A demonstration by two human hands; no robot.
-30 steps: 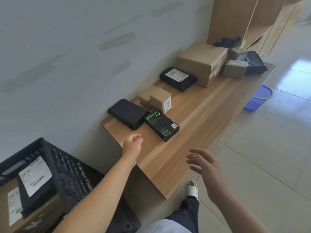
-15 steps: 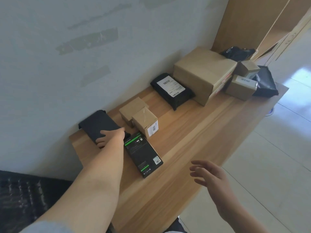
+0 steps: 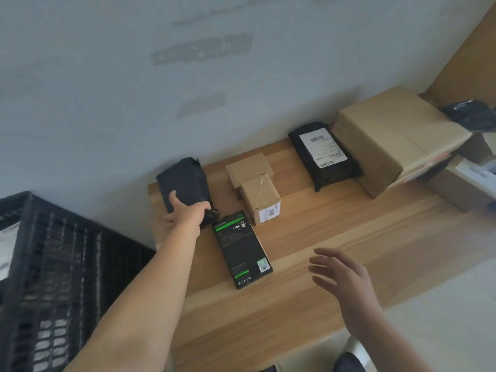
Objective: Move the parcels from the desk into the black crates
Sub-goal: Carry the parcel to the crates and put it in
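My left hand [image 3: 186, 212] grips the near end of a black soft parcel [image 3: 185, 183] lying at the desk's [image 3: 335, 237] left end by the wall; the thumb lies on top, the fingers wrap its edge. A flat black box with green print [image 3: 241, 248] lies just right of that hand. Two small cardboard boxes [image 3: 257, 189] stand behind it. My right hand [image 3: 341, 277] hovers over the desk's front part, fingers spread, holding nothing. A black crate [image 3: 61, 264] stands to the left, below desk height.
Further right on the desk lie a black bag with a white label [image 3: 323, 154], a large cardboard box [image 3: 391, 138], another black bag [image 3: 472, 116] and a smaller box [image 3: 467, 183]. A wooden cabinet side [image 3: 469, 55] rises at the right. The wall runs behind.
My left hand has closed round the near end of the black soft parcel. The view has swung left, bringing the crate back in. My right hand has stayed over the desk front.
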